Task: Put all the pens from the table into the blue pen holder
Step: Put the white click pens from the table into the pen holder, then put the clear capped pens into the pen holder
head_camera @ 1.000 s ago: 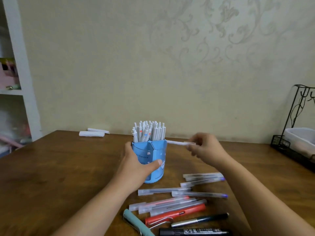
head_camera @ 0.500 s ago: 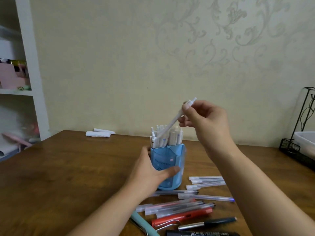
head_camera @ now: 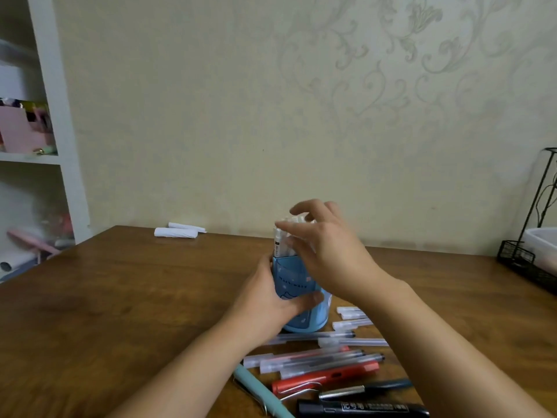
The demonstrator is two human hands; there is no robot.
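The blue pen holder [head_camera: 290,283] stands upright on the wooden table [head_camera: 120,297], packed with several white pens [head_camera: 280,244]. My left hand [head_camera: 268,307] grips the holder's side, thumb across its front. Over the pen tops hovers my right hand [head_camera: 327,251], its fingers spread and loosely bent, holding nothing; it hides most of the pen tops. Loose pens lie in front of the holder: several clear ones [head_camera: 313,359], a red pen [head_camera: 325,378], a teal pen [head_camera: 260,395], a dark pen [head_camera: 367,387] and a black marker [head_camera: 361,408].
Two white rolled items [head_camera: 177,232] lie at the table's far edge by the wall. A black wire rack [head_camera: 518,257] holding a white tray stands at the right edge. A white shelf unit [head_camera: 48,146] is at the left.
My right hand has come down from above the holder and let go of the white pen, which now stands among the others. My left hand keeps its grip on the holder.
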